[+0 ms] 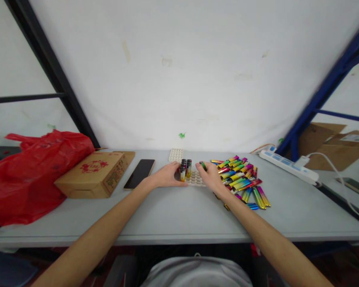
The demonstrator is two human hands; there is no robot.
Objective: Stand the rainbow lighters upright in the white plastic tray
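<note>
Several lighters (183, 173) stand upright at the left end of a pale tray with round holes (196, 179), near the middle of the table. My left hand (169, 174) is at the tray's left end, thumb and fingers spread around the standing lighters. Over the tray's right part, my right hand (208, 175) is closed on a lighter (202, 165) whose dark and green end shows above the fingers. Just right of that hand lies a pile of shiny multicoloured lighters (237, 175), partly behind my right forearm.
A second holed tray (176, 154) lies near the wall. To the left are a black phone (139, 174), a cardboard box (91, 174) and a red plastic bag (38, 175). A white power strip (288, 165) with a cable lies at the right, near an open carton (335, 146).
</note>
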